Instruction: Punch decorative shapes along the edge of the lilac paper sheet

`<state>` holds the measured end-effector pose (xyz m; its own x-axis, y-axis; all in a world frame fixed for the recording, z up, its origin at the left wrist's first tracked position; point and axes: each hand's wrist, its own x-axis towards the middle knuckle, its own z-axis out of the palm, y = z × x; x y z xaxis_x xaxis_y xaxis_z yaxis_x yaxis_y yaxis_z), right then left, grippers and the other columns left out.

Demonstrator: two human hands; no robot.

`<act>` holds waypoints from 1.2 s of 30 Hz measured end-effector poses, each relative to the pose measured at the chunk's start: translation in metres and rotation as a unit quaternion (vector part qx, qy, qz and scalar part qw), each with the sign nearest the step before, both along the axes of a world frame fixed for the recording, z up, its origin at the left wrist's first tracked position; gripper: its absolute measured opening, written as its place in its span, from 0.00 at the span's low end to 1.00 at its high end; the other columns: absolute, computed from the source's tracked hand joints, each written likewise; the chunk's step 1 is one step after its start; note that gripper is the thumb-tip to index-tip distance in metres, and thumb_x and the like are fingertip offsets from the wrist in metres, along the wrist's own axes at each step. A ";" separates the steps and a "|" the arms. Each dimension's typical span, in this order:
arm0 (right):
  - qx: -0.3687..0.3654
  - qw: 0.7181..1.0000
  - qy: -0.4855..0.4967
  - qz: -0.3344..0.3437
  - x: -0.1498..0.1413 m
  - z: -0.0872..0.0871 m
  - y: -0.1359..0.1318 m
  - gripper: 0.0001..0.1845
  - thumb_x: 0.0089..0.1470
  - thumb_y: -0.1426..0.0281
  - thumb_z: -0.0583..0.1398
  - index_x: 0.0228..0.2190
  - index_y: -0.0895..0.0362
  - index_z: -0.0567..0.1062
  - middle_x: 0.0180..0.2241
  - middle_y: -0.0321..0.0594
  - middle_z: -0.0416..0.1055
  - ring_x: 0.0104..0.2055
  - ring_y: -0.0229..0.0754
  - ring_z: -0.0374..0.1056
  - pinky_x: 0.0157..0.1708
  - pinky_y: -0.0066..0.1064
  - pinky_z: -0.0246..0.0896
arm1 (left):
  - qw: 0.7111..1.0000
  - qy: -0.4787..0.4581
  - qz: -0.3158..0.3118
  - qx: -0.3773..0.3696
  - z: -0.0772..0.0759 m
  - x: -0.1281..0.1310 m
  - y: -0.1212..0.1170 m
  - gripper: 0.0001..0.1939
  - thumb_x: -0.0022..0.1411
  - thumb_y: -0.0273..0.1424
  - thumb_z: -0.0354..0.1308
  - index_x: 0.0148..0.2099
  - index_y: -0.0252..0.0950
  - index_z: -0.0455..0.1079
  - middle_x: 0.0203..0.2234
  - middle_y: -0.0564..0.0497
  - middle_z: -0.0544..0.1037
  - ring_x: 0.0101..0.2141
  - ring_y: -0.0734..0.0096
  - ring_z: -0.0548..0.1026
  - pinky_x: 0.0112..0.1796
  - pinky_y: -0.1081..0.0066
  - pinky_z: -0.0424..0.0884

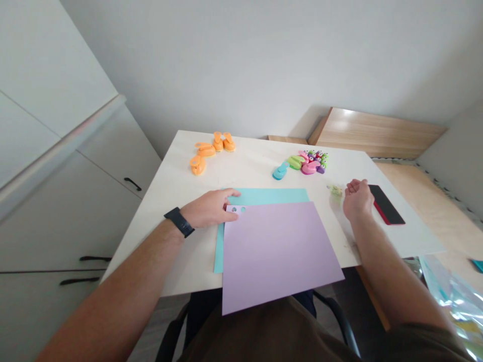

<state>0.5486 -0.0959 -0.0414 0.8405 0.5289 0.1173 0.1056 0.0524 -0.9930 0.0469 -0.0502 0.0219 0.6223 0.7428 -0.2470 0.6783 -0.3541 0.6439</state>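
The two hands are well apart above a white table (pixel 169 241). The left hand (pixel 209 210), with a black watch (pixel 179 221) on its wrist, lies over the top corner of a lilac paper sheet (pixel 277 256), its fingers reaching onto a teal paper sheet (pixel 269 196); whether it pinches the paper, I cannot tell. The lilac sheet lies tilted on the teal one and hangs over the near table edge, with small punched holes (pixel 237 209) by the corner. The right hand (pixel 357 199) is loosely curled, palm up, holding nothing that shows, just beside a small green scrap (pixel 335 190) and near a black-and-red block (pixel 385 204). Orange paper punches (pixel 206 149) and a cluster of pink, green, purple and blue punches (pixel 307 163) sit toward the far edge.
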 end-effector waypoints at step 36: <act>-0.015 0.970 0.036 0.241 -0.008 0.034 0.005 0.34 0.61 0.39 0.50 0.34 0.54 0.78 0.41 0.49 0.79 0.50 0.50 0.75 0.52 0.43 0.69 | 1.000 -0.004 -0.004 -0.005 -0.004 -0.001 0.002 0.37 0.55 0.44 0.63 0.65 0.37 0.66 0.33 0.50 0.79 0.33 0.63 0.76 0.35 0.69 0.65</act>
